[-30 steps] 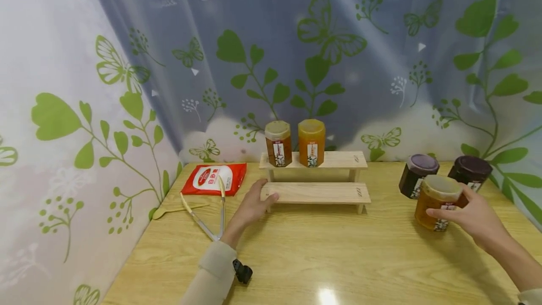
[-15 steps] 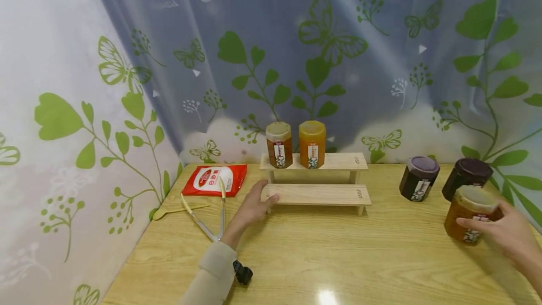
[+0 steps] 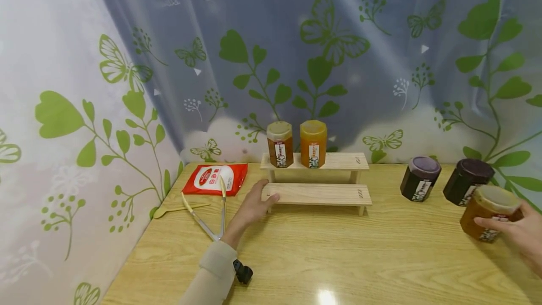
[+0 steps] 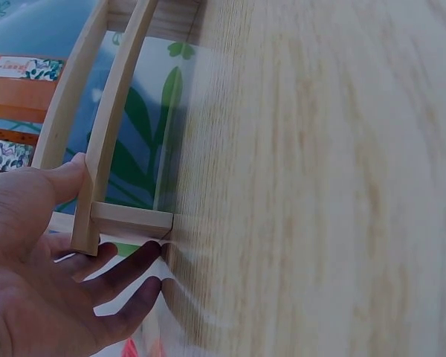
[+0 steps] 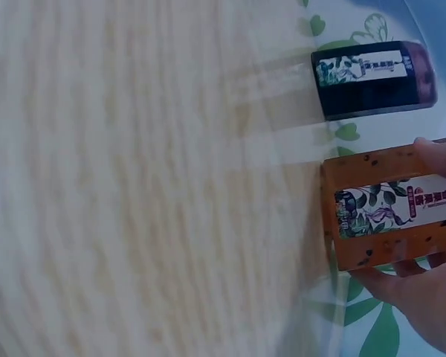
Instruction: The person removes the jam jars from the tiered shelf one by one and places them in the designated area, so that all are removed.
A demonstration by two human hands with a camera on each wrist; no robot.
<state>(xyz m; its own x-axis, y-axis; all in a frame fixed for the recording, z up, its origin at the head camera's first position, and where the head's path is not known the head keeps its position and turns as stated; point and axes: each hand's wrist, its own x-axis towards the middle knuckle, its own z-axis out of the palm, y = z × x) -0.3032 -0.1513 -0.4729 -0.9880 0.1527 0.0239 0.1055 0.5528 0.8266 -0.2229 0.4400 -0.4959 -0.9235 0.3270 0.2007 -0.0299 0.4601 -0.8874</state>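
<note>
In the head view my left hand holds the left end of a two-tier wooden shelf. The left wrist view shows its thumb on the lower board, with the fingers curled behind and below. Two hexagonal jars stand on the upper tier, a brown-amber jar and an orange jar. At the far right my right hand grips an amber jar with dark specks and a pale lid. The right wrist view has the thumb on one side of this jar and fingers on the other.
Two dark jars with purplish lids, one on the left and one on the right, stand behind the held jar. A red and white packet, tongs and a yellow spoon lie at the left. A patterned curtain backs the table.
My right hand has moved to the right with the amber jar, uncovering the left dark jar. My left hand stays at the shelf's end.
</note>
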